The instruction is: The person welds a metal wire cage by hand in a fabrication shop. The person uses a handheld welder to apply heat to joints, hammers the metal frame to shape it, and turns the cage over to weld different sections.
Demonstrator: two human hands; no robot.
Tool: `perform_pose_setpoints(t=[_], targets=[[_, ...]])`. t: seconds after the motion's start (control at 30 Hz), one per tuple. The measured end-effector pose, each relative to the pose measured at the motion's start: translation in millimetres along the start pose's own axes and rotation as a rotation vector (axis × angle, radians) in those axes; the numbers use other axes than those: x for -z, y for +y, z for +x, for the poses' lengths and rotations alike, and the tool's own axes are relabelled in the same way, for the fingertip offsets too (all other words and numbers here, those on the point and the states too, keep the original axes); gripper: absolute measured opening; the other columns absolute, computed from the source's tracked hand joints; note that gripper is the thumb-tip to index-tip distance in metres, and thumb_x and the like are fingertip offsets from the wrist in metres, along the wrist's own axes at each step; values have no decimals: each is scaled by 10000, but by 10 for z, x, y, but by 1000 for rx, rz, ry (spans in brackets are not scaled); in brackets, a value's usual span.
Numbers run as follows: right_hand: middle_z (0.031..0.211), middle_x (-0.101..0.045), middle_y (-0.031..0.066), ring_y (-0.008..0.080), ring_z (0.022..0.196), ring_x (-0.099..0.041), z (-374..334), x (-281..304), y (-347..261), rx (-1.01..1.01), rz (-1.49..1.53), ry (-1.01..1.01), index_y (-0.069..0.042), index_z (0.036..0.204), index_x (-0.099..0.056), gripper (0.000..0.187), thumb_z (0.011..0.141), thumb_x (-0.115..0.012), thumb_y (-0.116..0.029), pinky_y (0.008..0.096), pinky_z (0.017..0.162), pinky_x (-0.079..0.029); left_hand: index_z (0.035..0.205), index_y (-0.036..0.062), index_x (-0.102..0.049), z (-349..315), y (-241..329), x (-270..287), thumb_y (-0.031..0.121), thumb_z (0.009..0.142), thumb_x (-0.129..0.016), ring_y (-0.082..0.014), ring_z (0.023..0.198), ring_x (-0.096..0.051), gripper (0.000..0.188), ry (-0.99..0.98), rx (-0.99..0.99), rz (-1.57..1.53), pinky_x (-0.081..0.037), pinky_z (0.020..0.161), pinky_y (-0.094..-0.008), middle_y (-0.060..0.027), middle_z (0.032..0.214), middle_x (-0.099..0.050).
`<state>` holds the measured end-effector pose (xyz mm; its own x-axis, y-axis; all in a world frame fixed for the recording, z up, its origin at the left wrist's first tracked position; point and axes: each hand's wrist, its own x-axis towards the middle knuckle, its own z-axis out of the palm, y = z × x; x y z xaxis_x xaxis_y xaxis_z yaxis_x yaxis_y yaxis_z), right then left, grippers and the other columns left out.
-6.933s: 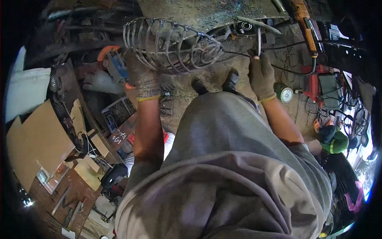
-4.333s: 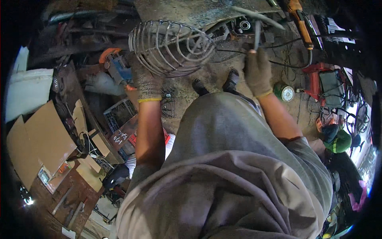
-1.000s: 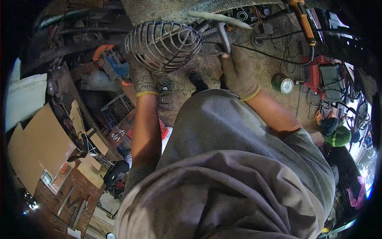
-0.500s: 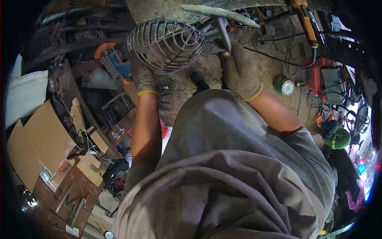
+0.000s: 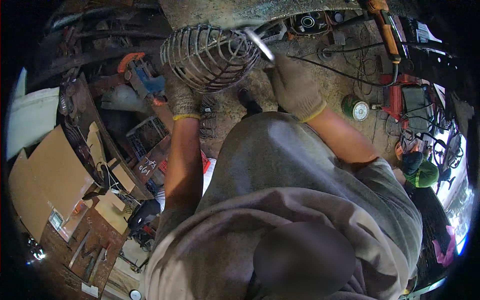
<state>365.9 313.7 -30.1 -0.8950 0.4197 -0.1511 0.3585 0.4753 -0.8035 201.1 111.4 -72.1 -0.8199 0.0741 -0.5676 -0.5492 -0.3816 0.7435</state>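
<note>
My left hand [image 5: 181,96], in a knitted work glove with a yellow cuff, grips the left side of a cage-like basket [image 5: 212,60] made of bent metal rods. Its fingers are partly hidden behind the rods. The basket lies on its side at the edge of a metal-topped bench [image 5: 200,14]. My right hand [image 5: 299,90], gloved the same way, is closed round a chipping hammer [image 5: 261,46]. A bright metal length of the hammer runs up-left from that hand to the basket's right end. Its head is blurred there, so contact cannot be made out.
An orange power tool [image 5: 385,32] with a cable hangs at the upper right, near a brush [image 5: 426,34]. A green tin [image 5: 356,108] stands on the floor by red equipment [image 5: 397,100]. At left are a blue machine [image 5: 147,82], cardboard [image 5: 50,180] and a brown table [image 5: 107,250].
My right hand has swung the hammer down and left, bringing it from above and right of the basket to its right end. The left hand and basket have barely moved.
</note>
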Motion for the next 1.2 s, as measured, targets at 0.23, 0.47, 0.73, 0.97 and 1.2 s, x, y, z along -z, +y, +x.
perform_pose_setpoints(t=[0.23, 0.47, 0.73, 0.97, 1.2], targets=[[823, -621, 251, 447, 757, -619, -48, 6, -12, 180, 116, 180, -26, 1130, -592, 287, 989, -504, -260, 503, 637, -469, 1493, 83, -345, -130, 71, -83, 521, 1025, -355, -241, 1370, -402, 641, 17, 3, 141, -332, 1114, -368, -65, 1534, -381], [823, -619, 257, 460, 791, -617, -21, 22, 10, 103, 29, 93, -12, 1118, -578, 304, 981, -502, -273, 514, 671, -474, 1329, 28, -528, 269, -45, 263, 483, 1014, -418, -293, 1148, -576, 564, 123, 17, 79, -486, 932, -410, -158, 1322, -566], [893, -646, 250, 449, 838, -638, 10, -34, 44, 98, -20, 69, -38, 1141, -559, 283, 973, -508, -260, 514, 700, -504, 1348, 25, -512, 184, -40, 151, 469, 1019, -413, -285, 1142, -579, 561, 91, -11, 68, -492, 922, -384, -148, 1334, -560], [718, -609, 198, 382, 692, -637, 98, -90, 105, 90, -54, 33, -17, 1056, -588, 273, 987, -509, -269, 452, 627, -473, 1400, 37, -474, 378, -166, 518, 437, 1022, -437, -292, 1238, -524, 551, -68, -173, 267, -447, 997, -386, -154, 1411, -504], [780, -626, 136, 210, 766, -625, 485, 490, 135, -103, 125, 160, -25, 1199, -597, 415, 978, -527, -369, 365, 707, -473, 1444, 80, -431, 230, -27, 590, 480, 989, -489, -319, 1307, -465, 609, 71, 6, 230, -385, 1077, -441, -157, 1463, -449]])
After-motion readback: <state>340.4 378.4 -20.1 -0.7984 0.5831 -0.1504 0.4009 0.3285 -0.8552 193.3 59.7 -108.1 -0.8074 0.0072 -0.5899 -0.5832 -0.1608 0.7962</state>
